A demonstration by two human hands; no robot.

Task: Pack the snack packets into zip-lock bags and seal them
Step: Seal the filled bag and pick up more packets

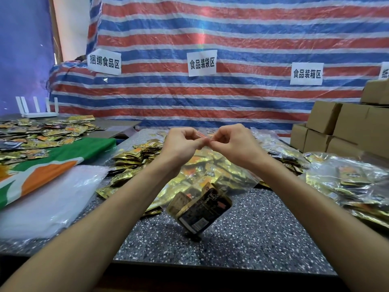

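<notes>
Two hands, both mine, are raised over the middle of the speckled bench (252, 228), knuckles almost touching. My left hand (181, 144) and my right hand (233, 142) each pinch the top edge of a clear zip-lock bag (235, 178). Thumb and forefinger of each are closed on its reddish seal strip (201, 134), and my fingertips meet near the strip's middle. I cannot tell whether the strip is pressed shut along its length.

The bag hangs from that pinch toward 6 o'clock, between my forearms. A few dark and gold snack packets (200, 211) sit bunched and tilted in its lowest corner, well below my hands. That corner is just above the bench or touching it; I cannot tell which.

Behind the bag, at 12 o'clock, lies a loose pile of gold packets (130, 161). At 8 o'clock is a stack of empty clear bags (48, 199), and a green, orange and white sheet (63, 157) lies at 9 o'clock. More scattered packets (42, 133) cover the surface at 10 o'clock. Filled bags (347, 182) are heaped at 3 o'clock, with cardboard boxes (336, 127) stacked at 2 o'clock. A striped tarp (231, 98) hangs across the back.
</notes>
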